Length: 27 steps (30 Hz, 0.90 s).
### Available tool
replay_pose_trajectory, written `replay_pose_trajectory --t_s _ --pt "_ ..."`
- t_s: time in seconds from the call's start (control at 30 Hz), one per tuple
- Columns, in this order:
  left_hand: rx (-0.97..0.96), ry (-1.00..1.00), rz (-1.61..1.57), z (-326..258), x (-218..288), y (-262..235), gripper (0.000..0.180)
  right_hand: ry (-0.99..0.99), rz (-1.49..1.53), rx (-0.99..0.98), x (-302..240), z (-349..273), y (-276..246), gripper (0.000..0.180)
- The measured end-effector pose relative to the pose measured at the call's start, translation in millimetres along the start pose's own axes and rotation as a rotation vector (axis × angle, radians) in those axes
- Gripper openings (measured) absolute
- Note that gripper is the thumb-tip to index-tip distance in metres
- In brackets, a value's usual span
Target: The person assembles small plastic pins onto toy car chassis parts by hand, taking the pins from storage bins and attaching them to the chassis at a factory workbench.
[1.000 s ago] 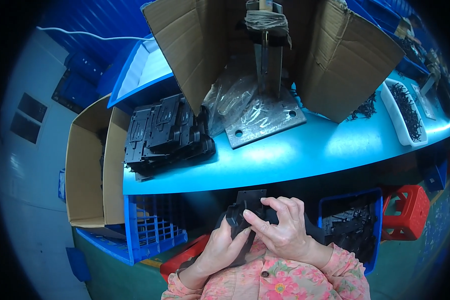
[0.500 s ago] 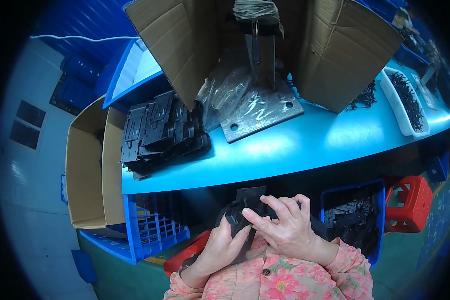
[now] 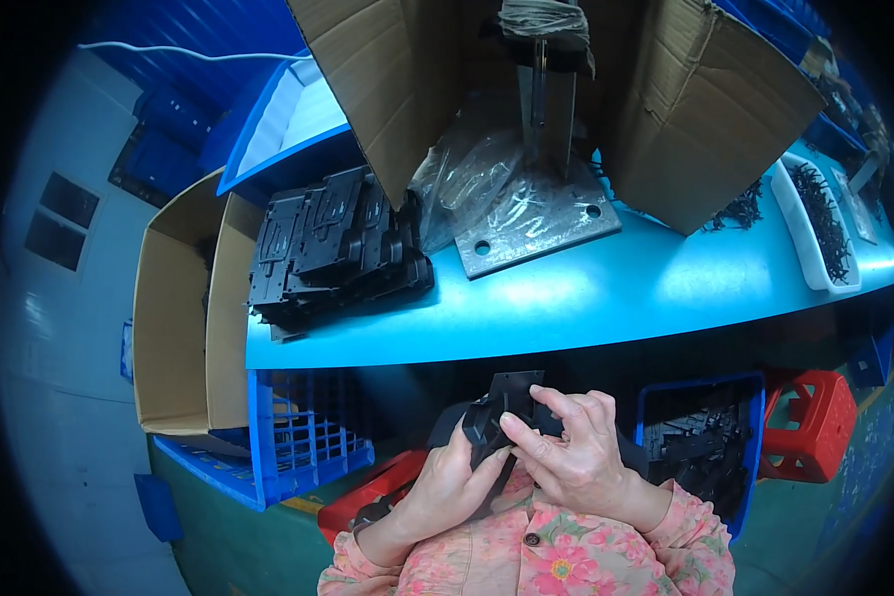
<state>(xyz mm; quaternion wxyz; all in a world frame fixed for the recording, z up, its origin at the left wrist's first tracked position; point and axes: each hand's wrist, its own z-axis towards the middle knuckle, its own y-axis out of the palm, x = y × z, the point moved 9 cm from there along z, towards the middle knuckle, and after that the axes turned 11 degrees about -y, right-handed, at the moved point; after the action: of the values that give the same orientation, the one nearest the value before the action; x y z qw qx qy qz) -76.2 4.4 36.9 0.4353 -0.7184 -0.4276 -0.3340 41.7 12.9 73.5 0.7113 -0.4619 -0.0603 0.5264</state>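
A black plastic housing (image 3: 504, 402) is held up in front of my chest, below the table's front edge. My left hand (image 3: 445, 479) grips it from the left, thumb along its side. My right hand (image 3: 581, 447) is closed on its right side, with the thumb on its face and the index finger near its upper corner. Part of the housing is hidden behind my fingers. On the table's left end lies a stack of similar black plastic housings (image 3: 333, 243).
The blue table (image 3: 526, 323) carries a metal plate with a post (image 3: 536, 238), flanked by cardboard flaps (image 3: 705, 119). A white tray of small black parts (image 3: 815, 223) stands right. Below are a blue bin (image 3: 700, 447), a red stool (image 3: 815, 422) and a blue basket (image 3: 313, 437).
The view has shifted slightly, so the table things sit a little further right. Both hands keep hold of the black housing, in nearly the same grip.
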Motion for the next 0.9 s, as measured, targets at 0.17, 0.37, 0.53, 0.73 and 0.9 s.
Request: replay_pose_trajectory --t_s 0.17,0.37,0.53,0.73,0.9 --pt "0.097 0.081 0.093 -1 8 -11 0.051 0.000 0.102 -0.018 -4 10 2 0.054" --pt "0.335 0.313 0.394 -1 44 -23 0.061 -0.114 0.358 0.087 0 31 9 0.077" --pt "0.427 0.291 0.639 0 54 -20 0.058 -0.006 0.586 0.191 3 40 17 0.080" --pt "0.737 0.448 0.965 16 76 -8 0.059 0.469 1.210 0.482 45 45 36 0.052" --pt "0.701 0.356 1.127 39 80 1 0.057 0.682 1.515 0.695 69 48 47 0.031"
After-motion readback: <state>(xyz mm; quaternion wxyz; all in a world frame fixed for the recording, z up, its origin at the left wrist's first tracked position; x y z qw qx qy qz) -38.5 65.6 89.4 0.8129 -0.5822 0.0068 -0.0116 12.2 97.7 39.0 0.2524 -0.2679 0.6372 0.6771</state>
